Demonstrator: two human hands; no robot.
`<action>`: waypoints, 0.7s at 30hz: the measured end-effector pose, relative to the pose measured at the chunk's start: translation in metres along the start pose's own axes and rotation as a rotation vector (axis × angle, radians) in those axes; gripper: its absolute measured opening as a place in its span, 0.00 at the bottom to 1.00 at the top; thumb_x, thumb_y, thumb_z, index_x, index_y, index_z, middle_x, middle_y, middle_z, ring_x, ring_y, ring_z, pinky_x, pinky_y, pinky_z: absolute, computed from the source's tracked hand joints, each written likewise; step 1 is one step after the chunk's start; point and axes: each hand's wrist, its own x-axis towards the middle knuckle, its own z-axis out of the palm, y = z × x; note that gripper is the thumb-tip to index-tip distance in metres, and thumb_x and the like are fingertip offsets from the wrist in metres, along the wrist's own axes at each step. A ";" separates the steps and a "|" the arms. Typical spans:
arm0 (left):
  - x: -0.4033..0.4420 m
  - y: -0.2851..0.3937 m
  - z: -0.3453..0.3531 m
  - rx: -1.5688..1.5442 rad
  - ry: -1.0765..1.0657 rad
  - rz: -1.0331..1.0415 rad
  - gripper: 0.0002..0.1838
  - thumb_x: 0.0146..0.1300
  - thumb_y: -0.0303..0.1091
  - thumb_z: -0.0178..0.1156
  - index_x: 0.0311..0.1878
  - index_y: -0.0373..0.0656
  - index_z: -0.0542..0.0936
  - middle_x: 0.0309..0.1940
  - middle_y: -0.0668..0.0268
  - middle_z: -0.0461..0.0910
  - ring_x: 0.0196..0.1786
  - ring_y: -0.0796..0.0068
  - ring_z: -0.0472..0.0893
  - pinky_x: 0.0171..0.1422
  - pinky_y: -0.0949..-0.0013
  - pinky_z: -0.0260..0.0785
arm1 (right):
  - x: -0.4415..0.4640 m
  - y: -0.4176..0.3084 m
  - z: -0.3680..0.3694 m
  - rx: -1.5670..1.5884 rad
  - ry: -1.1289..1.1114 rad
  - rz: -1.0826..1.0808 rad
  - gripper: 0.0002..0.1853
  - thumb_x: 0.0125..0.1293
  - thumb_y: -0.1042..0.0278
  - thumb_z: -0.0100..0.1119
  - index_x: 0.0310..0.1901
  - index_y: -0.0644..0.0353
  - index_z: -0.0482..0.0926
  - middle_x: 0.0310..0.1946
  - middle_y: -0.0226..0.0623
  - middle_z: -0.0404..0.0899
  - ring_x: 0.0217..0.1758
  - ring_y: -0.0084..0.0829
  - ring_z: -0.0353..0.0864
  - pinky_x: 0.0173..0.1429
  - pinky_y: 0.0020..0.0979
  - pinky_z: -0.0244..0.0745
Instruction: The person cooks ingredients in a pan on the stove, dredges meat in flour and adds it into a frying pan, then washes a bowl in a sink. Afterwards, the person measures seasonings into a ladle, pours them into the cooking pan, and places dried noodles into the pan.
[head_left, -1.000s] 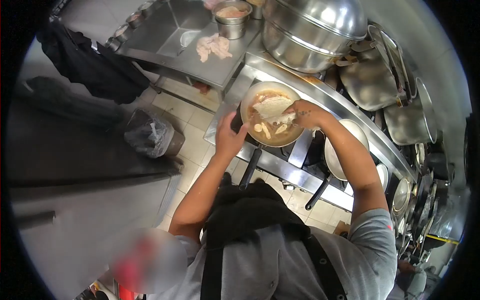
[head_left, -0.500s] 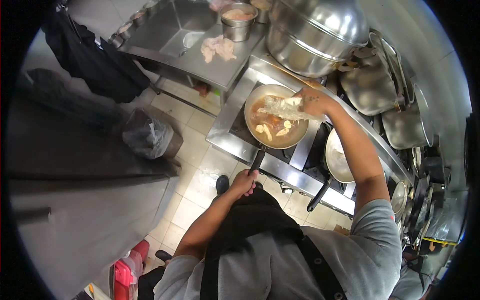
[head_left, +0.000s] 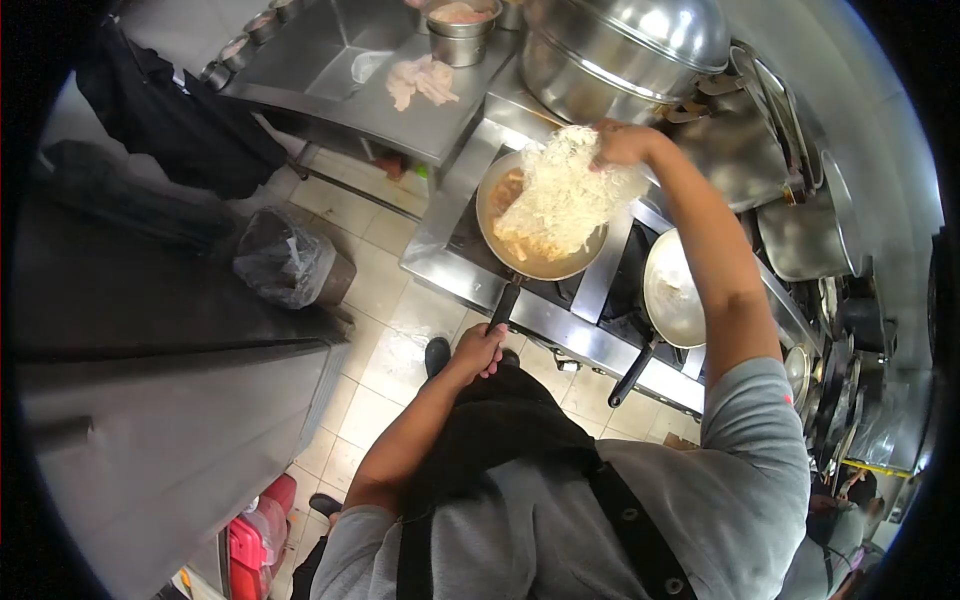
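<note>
My left hand [head_left: 481, 351] is wrapped around the black handle of a frying pan [head_left: 487, 228] on the stove. Reddish-brown liquid and pale slices show at the pan's left side. High over the pan's far right, my right hand [head_left: 622, 146] grips a clear plastic bag of pale shredded food [head_left: 575, 195]. The bag hangs spread across much of the pan, hiding most of what is inside. Whether any shreds have left the bag, I cannot tell.
Right of the pan, a second frying pan [head_left: 675, 290] sits on the stove. A large domed steel pot [head_left: 625, 60] stands behind. Raw chicken [head_left: 422, 82] lies on the steel counter beside a metal container [head_left: 459, 40]. A lined bin [head_left: 290, 262] stands left; another person [head_left: 835, 540] is at lower right.
My right hand has lifted slightly, and the bag has swung open and spread over the pan, covering most of it. My left hand still holds the handle. The view has shifted a little.
</note>
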 end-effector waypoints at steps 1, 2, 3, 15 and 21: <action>-0.001 0.001 0.001 0.000 -0.002 -0.003 0.20 0.70 0.51 0.50 0.40 0.40 0.72 0.18 0.69 0.72 0.13 0.80 0.71 0.13 0.74 0.60 | 0.018 0.010 0.018 -0.015 0.071 0.013 0.37 0.52 0.53 0.64 0.59 0.72 0.69 0.62 0.55 0.68 0.65 0.48 0.68 0.67 0.35 0.63; -0.003 0.003 0.001 -0.004 0.000 -0.004 0.20 0.70 0.51 0.50 0.40 0.40 0.72 0.18 0.69 0.72 0.13 0.80 0.70 0.13 0.74 0.60 | 0.039 0.021 0.037 -0.031 0.142 0.026 0.37 0.53 0.53 0.64 0.59 0.72 0.69 0.62 0.55 0.68 0.66 0.48 0.67 0.68 0.35 0.62; -0.003 0.003 0.000 -0.008 0.003 -0.005 0.20 0.70 0.51 0.50 0.40 0.40 0.72 0.18 0.69 0.72 0.13 0.80 0.70 0.13 0.74 0.60 | 0.058 0.038 0.058 -0.060 0.284 -0.015 0.33 0.53 0.56 0.61 0.55 0.74 0.72 0.56 0.59 0.73 0.61 0.49 0.72 0.65 0.36 0.66; 0.000 0.002 -0.001 -0.009 -0.005 -0.014 0.19 0.70 0.50 0.51 0.37 0.42 0.71 0.18 0.70 0.72 0.13 0.80 0.70 0.13 0.73 0.60 | 0.025 -0.003 0.067 0.130 0.402 0.072 0.16 0.56 0.66 0.59 0.43 0.67 0.79 0.38 0.58 0.79 0.45 0.53 0.80 0.51 0.43 0.74; 0.001 0.001 -0.001 -0.009 -0.019 -0.012 0.19 0.70 0.50 0.50 0.36 0.42 0.71 0.18 0.70 0.72 0.13 0.79 0.70 0.13 0.73 0.60 | 0.016 -0.027 0.068 0.079 0.456 0.057 0.19 0.50 0.76 0.52 0.46 0.61 0.80 0.38 0.54 0.81 0.45 0.52 0.80 0.52 0.43 0.76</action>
